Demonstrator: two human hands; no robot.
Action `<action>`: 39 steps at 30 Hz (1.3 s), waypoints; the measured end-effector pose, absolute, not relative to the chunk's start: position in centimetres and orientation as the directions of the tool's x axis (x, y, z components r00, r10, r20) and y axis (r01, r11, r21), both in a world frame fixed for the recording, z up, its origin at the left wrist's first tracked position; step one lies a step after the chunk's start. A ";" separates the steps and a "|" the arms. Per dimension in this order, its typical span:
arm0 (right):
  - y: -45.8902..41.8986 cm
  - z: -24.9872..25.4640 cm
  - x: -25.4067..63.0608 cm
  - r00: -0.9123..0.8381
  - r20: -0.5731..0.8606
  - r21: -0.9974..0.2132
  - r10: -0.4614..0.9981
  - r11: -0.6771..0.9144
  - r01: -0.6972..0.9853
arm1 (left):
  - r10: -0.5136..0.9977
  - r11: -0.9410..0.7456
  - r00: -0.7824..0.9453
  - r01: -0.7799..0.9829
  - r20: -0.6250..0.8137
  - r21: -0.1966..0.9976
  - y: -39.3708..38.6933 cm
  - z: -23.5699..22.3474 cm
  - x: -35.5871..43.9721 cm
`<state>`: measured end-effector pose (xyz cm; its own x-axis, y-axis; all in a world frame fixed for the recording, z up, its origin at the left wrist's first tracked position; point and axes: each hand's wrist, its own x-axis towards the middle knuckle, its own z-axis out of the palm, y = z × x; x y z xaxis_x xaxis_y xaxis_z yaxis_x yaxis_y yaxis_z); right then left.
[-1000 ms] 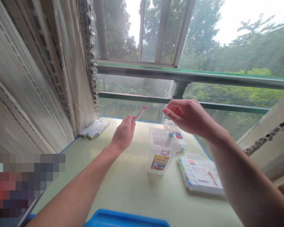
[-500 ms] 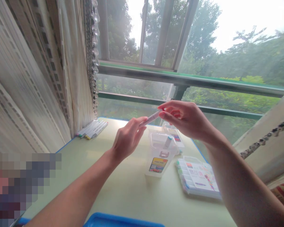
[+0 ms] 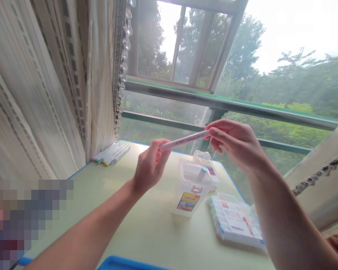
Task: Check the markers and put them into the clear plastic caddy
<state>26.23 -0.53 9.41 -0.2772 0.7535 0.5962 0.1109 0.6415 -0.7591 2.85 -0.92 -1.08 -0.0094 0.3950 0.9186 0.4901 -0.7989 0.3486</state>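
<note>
A white marker pen [image 3: 186, 140] is held almost level in the air between both my hands, above a pale green table [image 3: 146, 221]. My left hand [image 3: 150, 167] is closed round its left end. My right hand [image 3: 236, 144] pinches its right end with fingertips. Below them stands a clear plastic marker box [image 3: 193, 187] with its lid open and one marker with a teal cap standing inside.
Several white markers [image 3: 112, 153] lie in a row at the table's far left corner by the curtain [image 3: 45, 93]. A flat clear case of coloured items [image 3: 236, 221] lies at the right. A blue tray edge [image 3: 129, 263] shows at the bottom. A window runs behind the table.
My right hand came in and took the marker's free end. The marker went from pointing up in my left hand to lying nearly level between both hands. The view shifted left.
</note>
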 end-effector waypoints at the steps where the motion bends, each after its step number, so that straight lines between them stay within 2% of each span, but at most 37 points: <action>1: -0.5 9.4 26.3 -0.284 0.584 -0.769 0.760 0.630 0.104 | 0.404 -0.801 -0.015 0.477 0.915 0.361 -0.9 -1.2 2.9; 5: -0.6 9.3 26.5 -0.355 0.530 -0.774 0.770 0.610 0.167 | 0.409 -0.814 -0.039 0.437 0.912 0.384 -1.0 -1.5 2.9; 12: -1.3 10.1 27.9 -0.474 0.402 -0.739 0.783 0.584 0.337 | 0.343 -0.847 -0.019 0.425 0.939 0.318 -1.3 -1.8 2.8; 17: -1.8 10.3 28.1 -0.606 0.197 -0.716 0.771 0.535 0.448 | 0.402 -0.866 -0.061 0.300 0.914 0.401 -1.3 -2.1 2.6; 21: -1.8 10.1 27.9 -0.667 0.135 -0.730 0.732 0.529 0.433 | 0.442 -0.861 -0.117 0.222 0.890 0.457 -1.2 -2.0 2.7; 29: -2.2 10.4 27.6 -0.662 0.139 -0.735 0.737 0.525 0.430 | 0.493 -0.845 -0.135 0.163 0.859 0.510 -1.2 -1.9 2.8; 39: -2.5 10.4 27.1 -0.623 0.225 -0.751 0.749 0.541 0.379 | 0.581 -0.794 -0.167 0.097 0.796 0.600 -1.2 -1.8 2.9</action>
